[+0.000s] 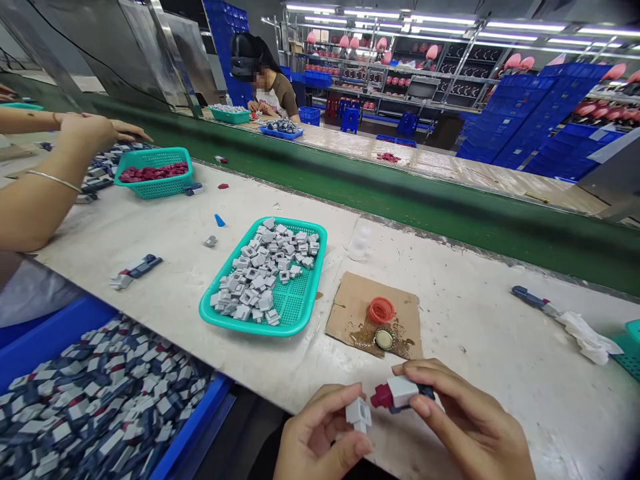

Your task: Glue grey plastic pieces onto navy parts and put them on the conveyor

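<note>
A: While both hands sit at the bottom centre of the frame, what does each hold?

B: Item one: left hand point(320, 433), fingers curled, thumb and forefinger pinching a small grey cap point(359, 413). Item two: right hand point(465, 420), fingers pressed together around a white piece with a red tip point(397, 393). The two parts sit just beside each other, apart, at the table edge.

A: Stock on the table?

B: Item three: green tray point(300, 307), centre of frame, roughly two thirds covered with loose grey caps. Item four: blue bin point(190, 433), lower left, heaped with blue, white and red pieces. Item five: cardboard square point(350, 313), just above the hands, bearing a red bottle cap point(381, 310), a small metal lid point(384, 339) and a sticky-looking stain.

A: Progress?

B: Judged from the stock, plenty remains: the cap in hand is not yet on its piece, and the tray holds many more.

A: Anything else?

B: Item six: another person's arms point(55, 173), upper left, by a second green tray of dark red parts point(155, 172). Item seven: a seated person point(265, 80) across the green belt point(400, 193).
</note>
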`<state>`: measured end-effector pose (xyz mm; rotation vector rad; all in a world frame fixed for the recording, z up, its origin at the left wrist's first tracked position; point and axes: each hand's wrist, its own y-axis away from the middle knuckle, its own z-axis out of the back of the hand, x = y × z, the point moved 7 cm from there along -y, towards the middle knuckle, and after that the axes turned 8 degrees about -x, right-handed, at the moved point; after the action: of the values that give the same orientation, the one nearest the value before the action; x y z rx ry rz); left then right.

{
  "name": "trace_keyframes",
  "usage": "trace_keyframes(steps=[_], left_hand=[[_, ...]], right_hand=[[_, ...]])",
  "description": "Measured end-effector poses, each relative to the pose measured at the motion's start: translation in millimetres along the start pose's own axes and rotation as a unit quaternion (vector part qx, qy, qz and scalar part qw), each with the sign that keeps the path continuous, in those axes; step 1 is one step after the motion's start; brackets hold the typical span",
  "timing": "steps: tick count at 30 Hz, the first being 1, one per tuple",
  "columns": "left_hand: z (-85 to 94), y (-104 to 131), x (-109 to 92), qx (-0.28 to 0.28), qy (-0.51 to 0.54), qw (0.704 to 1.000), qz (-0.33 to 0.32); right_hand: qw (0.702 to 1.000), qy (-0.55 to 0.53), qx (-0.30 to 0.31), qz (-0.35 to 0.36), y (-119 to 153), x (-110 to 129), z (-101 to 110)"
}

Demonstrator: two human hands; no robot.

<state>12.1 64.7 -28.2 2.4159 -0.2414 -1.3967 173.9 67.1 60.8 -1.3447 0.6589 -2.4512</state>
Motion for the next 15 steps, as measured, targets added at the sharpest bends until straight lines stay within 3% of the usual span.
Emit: trace_keyframes(steps=[4,9,15], left_hand=[[-4.9,0.6,-2.5,0.010,0.011,1.000,-0.006],[-7.1,0.5,-3.7,0.003,0.035,0.999,-0.017],[1.8,-0.5,2.1,-0.025,-0.020,0.997,-0.063]], right_hand=[[1.000,-0.012,0.014,-0.019,1.3,-1.7,-5.8],[0.997,-0.033,0.052,0.042,-1.4,7.8,-13.6],[0.992,-0.045,0.102,0.066,2.4,14.0,-20.5]])
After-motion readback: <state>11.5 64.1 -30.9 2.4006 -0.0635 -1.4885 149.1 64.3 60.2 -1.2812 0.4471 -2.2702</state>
